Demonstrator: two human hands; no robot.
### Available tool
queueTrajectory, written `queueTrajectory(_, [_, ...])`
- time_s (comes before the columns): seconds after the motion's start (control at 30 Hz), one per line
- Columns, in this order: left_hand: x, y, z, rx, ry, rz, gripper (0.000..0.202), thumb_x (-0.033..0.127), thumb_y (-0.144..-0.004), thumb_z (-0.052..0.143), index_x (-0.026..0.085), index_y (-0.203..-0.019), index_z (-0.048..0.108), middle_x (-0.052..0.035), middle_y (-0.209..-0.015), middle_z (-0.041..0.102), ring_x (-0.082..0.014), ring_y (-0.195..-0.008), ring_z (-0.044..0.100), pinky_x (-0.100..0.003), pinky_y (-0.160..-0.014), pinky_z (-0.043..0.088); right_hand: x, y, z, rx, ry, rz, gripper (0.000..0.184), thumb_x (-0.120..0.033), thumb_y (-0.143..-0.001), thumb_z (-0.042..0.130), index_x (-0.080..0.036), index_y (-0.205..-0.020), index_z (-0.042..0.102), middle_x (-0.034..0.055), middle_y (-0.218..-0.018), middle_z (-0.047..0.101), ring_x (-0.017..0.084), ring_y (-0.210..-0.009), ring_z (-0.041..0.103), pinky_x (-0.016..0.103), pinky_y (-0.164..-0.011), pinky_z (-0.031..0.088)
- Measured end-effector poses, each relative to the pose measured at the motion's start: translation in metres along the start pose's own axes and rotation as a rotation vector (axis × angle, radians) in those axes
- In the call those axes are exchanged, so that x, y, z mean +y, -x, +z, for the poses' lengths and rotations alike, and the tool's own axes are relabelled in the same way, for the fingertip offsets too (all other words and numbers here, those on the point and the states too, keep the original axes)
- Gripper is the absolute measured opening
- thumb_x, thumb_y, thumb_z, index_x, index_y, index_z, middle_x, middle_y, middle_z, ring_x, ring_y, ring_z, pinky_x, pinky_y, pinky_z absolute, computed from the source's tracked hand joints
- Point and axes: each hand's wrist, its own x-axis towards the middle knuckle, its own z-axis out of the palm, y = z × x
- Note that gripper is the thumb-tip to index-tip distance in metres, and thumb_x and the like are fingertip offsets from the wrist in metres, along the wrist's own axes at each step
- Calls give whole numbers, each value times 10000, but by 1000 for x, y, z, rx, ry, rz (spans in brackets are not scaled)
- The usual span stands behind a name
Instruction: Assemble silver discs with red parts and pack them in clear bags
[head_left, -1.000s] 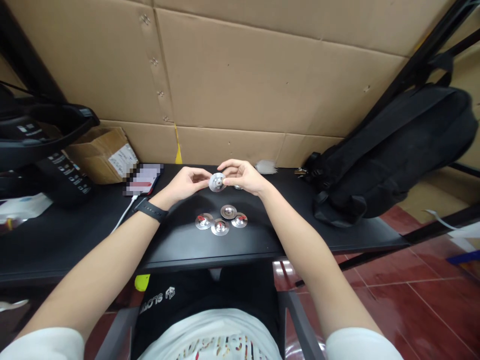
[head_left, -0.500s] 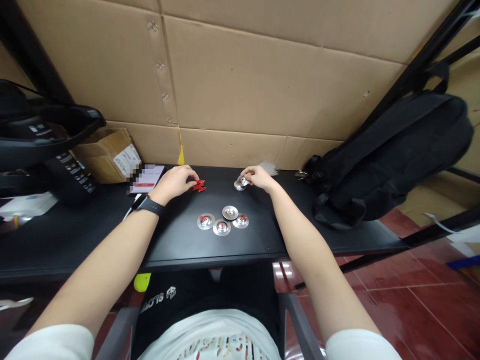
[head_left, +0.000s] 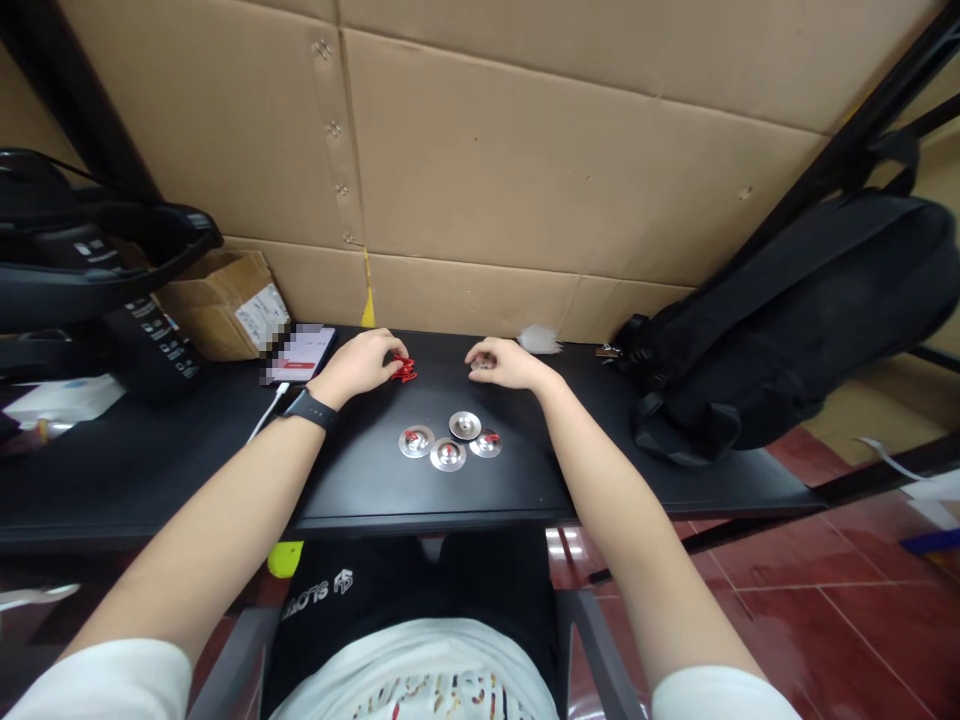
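My left hand (head_left: 367,362) rests at a small heap of red cords (head_left: 406,369), its thumb and fingers curled and touching the near edge. Across from it, my right hand (head_left: 510,364) is wrapped around a small stack of silver metal discs (head_left: 482,363), mostly hidden by my fingers. Between my forearms lie several domed silver discs like small cymbals. Red cord shows on the left disc (head_left: 416,446), the front disc (head_left: 448,462) and the right disc (head_left: 486,448). The back disc (head_left: 465,426) shows no cord and slightly overlaps its neighbours.
The black table (head_left: 420,500) backs onto a cardboard wall (head_left: 480,180). A phone (head_left: 304,352) with a white cable and a cardboard box (head_left: 225,305) stand left. A black backpack (head_left: 795,310) leans at the right, and a crumpled translucent piece (head_left: 540,340) lies behind my right hand.
My right hand's fingers have moved from the edge of the disc stack to close around it. My left hand stays at the red cords. The view has shifted slightly.
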Motion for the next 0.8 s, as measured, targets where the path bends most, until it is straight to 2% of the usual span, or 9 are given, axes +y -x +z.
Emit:
queueTrajectory(0.07, [3, 0, 0, 6, 29, 3, 233, 227, -846, 580, 200, -955, 784, -83, -1018, 734, -222, -857, 676, -334, -836, 508, -14, 1, 2, -263, -136, -94, 452, -373, -737, 876, -197, -1136, 759, 41, -1023, 729, 127, -749, 611, 239, -699, 474])
queueTrajectory(0.13, [9, 0, -1, 13, 52, 6, 244, 216, -848, 569, 194, -961, 785, -77, -1006, 742, -204, -821, 671, -317, -821, 504, -25, 0, 7, -438, -177, -134, 549, -395, -657, 929, -200, -1142, 761, 27, -989, 739, 124, -736, 618, 227, -665, 467])
queueTrajectory(0.23, [24, 1, -6, -10, 96, 24, 226, 250, -872, 579, 187, -951, 781, -60, -923, 751, -184, -766, 664, -289, -763, 486, -34, -1, 13, -519, -192, -98, 543, -335, -636, 936, -174, -1125, 762, 7, -865, 739, 127, -710, 634, 218, -634, 454])
queueTrajectory(0.33, [42, 4, -14, -174, 210, 96, 214, 324, -899, 611, 196, -911, 782, -28, -810, 746, -159, -705, 652, -257, -698, 461, -34, -1, 14, -556, -255, -74, 425, -311, -690, 893, -148, -1063, 772, 12, -793, 752, 147, -719, 672, 226, -651, 472])
queueTrajectory(0.43, [55, 9, -21, -530, 393, 175, 242, 397, -826, 747, 229, -995, 792, -16, -892, 775, -156, -772, 681, -225, -694, 470, -30, -1, 8, -399, -252, -105, 225, -281, -759, 822, -144, -933, 781, 23, -787, 763, 155, -736, 686, 234, -681, 474])
queueTrajectory(0.53, [57, 12, -21, -770, 488, 157, 429, 365, -653, 900, 241, -1045, 779, -15, -975, 786, -171, -867, 689, -210, -715, 486, -18, -1, 1, -5, -183, -49, 128, -245, -833, 726, -144, -903, 763, 16, -751, 736, 143, -688, 648, 243, -667, 447])
queueTrajectory(0.6, [54, 12, -19, -804, 455, 141, 339, 315, -648, 900, 228, -953, 781, -9, -936, 785, -169, -861, 681, -209, -718, 481, -7, -2, -2, 247, -54, 22, 85, -196, -836, 694, -155, -883, 751, 21, -764, 720, 148, -696, 625, 253, -673, 431])
queueTrajectory(0.67, [50, 11, -17, -789, 397, 148, 156, 278, -724, 839, 218, -854, 775, -2, -887, 783, -156, -827, 681, -211, -726, 470, 4, -3, -2, 380, 96, 69, 69, -135, -800, 695, -170, -840, 739, 36, -829, 720, 161, -752, 620, 262, -698, 423])
queueTrajectory(0.8, [46, 8, -15, -673, 320, 183, 25, 239, -813, 736, 224, -823, 753, 7, -844, 775, -148, -801, 699, -222, -757, 466, 18, -2, 1, 294, 158, 74, 113, -63, -746, 715, -174, -761, 709, 31, -835, 714, 153, -747, 623, 251, -690, 416])
